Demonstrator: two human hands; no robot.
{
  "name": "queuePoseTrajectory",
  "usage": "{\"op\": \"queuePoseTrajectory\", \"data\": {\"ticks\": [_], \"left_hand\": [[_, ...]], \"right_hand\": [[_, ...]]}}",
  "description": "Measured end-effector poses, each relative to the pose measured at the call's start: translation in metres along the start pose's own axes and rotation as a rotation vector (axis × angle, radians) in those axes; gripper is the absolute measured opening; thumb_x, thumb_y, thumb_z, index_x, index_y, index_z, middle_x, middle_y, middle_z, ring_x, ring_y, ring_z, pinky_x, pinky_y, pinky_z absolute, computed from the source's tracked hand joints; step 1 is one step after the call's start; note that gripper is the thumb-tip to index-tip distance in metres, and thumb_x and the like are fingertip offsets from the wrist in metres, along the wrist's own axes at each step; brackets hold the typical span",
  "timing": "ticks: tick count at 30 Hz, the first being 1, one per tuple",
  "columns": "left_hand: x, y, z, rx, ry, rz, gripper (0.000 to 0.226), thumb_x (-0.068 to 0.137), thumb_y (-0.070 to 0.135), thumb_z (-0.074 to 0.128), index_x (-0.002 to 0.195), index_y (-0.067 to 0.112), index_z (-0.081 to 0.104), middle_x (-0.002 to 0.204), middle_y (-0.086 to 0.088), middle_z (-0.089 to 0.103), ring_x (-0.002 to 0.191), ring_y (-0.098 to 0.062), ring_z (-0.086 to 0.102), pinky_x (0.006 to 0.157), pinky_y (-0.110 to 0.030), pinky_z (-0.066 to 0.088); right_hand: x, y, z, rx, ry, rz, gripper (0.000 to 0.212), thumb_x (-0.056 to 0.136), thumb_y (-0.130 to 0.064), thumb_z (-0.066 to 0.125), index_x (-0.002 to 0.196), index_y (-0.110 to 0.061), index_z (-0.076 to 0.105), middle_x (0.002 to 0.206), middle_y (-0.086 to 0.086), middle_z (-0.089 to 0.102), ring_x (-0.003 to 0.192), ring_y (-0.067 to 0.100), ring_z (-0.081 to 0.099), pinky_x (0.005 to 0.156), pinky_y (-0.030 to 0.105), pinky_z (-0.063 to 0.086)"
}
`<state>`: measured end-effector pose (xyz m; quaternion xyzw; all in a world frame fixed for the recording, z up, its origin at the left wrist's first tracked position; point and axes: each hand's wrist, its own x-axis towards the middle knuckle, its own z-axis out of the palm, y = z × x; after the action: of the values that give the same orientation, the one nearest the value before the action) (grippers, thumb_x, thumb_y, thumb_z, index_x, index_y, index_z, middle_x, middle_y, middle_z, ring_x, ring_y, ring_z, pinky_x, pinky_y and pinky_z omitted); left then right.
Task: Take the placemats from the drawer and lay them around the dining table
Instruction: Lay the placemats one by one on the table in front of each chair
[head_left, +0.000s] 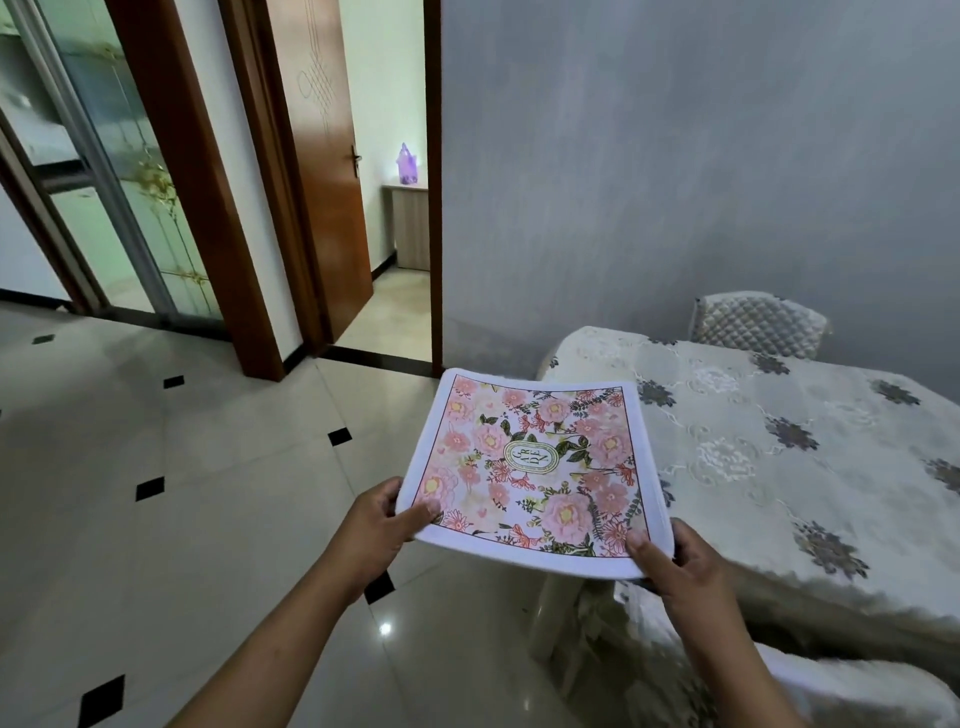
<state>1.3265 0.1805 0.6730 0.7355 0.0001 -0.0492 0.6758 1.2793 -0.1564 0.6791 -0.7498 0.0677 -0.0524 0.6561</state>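
Observation:
A stack of square placemats (535, 457), white-edged with a pink floral print on top, is held flat in the air in front of me. My left hand (387, 514) pinches its near left corner, thumb on top. My right hand (670, 558) grips the near right corner the same way. The stack hovers over the floor just left of the dining table (779, 467), which wears a cream lace cloth with grey flowers. The drawer is out of view.
A quilted chair back (758, 325) stands behind the table at the grey wall; another chair seat (841, 691) sits at the near right. Glossy tiled floor (182, 467) spreads left. An open wooden door (322, 156) and glass sliding doors (119, 182) lie ahead.

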Motion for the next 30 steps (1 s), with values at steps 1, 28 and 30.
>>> {"op": "queuePoseTrajectory", "data": {"ticks": [1, 28, 30], "left_hand": [[0.015, -0.003, -0.004, 0.001, 0.000, -0.004, 0.028, 0.083, 0.035, 0.074, 0.109, 0.024, 0.070, 0.106, 0.002, 0.076, 0.094, -0.016, 0.072, 0.081, -0.032, 0.057], [0.579, -0.024, -0.079, 0.148, -0.170, -0.102, 0.016, 0.090, 0.027, 0.069, 0.105, 0.025, 0.068, 0.100, 0.011, 0.076, 0.088, -0.011, 0.072, 0.067, -0.020, 0.057], [0.636, -0.020, -0.085, 0.163, -0.242, -0.093, 0.016, 0.089, 0.028, 0.070, 0.104, 0.026, 0.068, 0.099, 0.011, 0.076, 0.088, -0.012, 0.073, 0.068, -0.021, 0.058]], "right_hand": [[0.015, 0.002, 0.006, 0.006, -0.012, 0.019, 0.010, 0.085, -0.025, 0.072, 0.092, -0.019, 0.070, 0.089, 0.025, 0.066, 0.076, 0.030, 0.062, 0.075, 0.058, 0.054], [0.512, 0.045, 0.153, -0.169, 0.202, 0.143, 0.006, 0.088, -0.021, 0.070, 0.082, -0.023, 0.069, 0.070, 0.002, 0.068, 0.060, 0.012, 0.059, 0.056, 0.033, 0.053], [0.541, 0.046, 0.168, -0.166, 0.271, 0.174, 0.005, 0.087, -0.021, 0.070, 0.082, -0.020, 0.069, 0.072, 0.006, 0.067, 0.060, 0.014, 0.059, 0.056, 0.034, 0.053]]}}
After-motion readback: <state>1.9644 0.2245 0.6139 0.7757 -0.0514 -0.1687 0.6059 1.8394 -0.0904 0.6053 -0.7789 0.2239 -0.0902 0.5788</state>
